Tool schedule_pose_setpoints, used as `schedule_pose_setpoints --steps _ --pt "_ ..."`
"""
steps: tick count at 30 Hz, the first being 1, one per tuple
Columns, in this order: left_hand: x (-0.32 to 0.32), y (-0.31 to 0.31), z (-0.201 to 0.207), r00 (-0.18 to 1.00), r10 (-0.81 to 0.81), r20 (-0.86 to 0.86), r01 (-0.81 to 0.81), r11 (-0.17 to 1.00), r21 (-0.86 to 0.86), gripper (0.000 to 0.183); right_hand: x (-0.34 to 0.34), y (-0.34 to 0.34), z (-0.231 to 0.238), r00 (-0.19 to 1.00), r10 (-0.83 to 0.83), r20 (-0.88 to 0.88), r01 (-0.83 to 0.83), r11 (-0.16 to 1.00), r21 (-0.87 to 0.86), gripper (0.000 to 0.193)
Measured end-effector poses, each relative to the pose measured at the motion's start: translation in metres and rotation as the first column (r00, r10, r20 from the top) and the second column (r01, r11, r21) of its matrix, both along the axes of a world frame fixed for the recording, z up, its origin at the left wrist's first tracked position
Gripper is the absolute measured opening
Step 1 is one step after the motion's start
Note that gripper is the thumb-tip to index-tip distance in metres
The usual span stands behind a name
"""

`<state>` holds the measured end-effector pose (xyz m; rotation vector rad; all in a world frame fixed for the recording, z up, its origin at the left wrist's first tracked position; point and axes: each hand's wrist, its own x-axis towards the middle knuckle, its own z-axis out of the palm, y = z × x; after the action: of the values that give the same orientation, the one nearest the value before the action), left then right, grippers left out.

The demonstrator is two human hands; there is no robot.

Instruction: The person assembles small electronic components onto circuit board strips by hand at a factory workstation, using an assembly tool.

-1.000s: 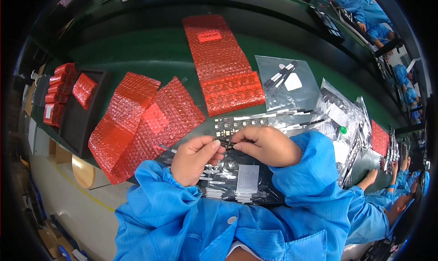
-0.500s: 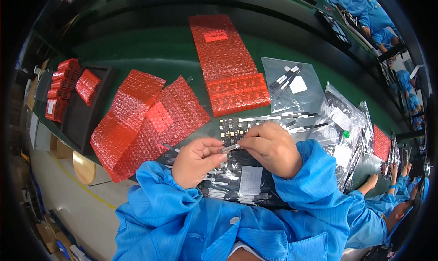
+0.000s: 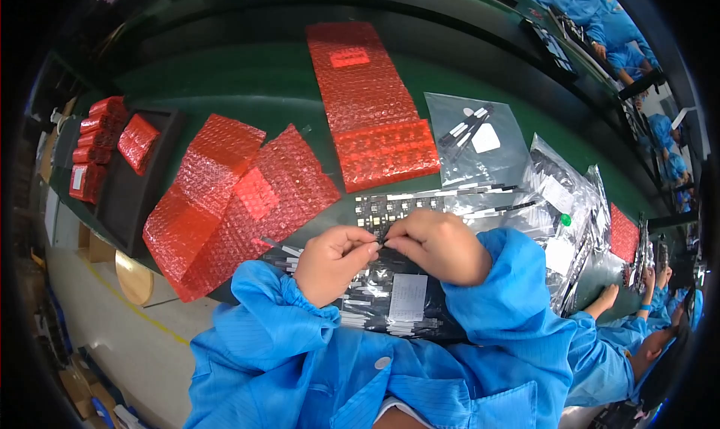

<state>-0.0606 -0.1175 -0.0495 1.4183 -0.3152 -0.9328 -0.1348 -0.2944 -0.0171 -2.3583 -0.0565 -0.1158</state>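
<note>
My left hand (image 3: 334, 264) and my right hand (image 3: 441, 247) meet in front of me, thumb and forefinger of each pinched together on a small thin strip (image 3: 382, 243). Only a dark bit of it shows between the fingertips. Just beyond lies a dark sheet with rows of small rectangular parts (image 3: 370, 210). Under my hands rests a clear bag (image 3: 373, 288) of black strips with white ends, bearing a white paper label (image 3: 409, 297). More loose strips (image 3: 279, 247) stick out beside my left wrist.
Red bubble-wrap pouches lie at left (image 3: 247, 196) and farther back (image 3: 375, 114). At far left a black tray (image 3: 142, 181) stands near stacked red packets (image 3: 94, 148). Clear bags of strips (image 3: 469, 155) (image 3: 559, 196) cover the right side. Co-workers in blue sit along the right.
My fingertips have come closer together, and the silvery strip that showed between them is now mostly covered. The view has shifted slightly.
</note>
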Motion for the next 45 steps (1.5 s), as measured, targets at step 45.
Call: schedule_pose_setpoints --steps 45 --pt "0.014 0.002 -0.045 0.238 -0.270 0.933 -0.042 0.957 0.288 0.032 0.034 -0.002 -0.052 0.877 -0.227 -0.423 0.190 0.973 -0.128 0.020"
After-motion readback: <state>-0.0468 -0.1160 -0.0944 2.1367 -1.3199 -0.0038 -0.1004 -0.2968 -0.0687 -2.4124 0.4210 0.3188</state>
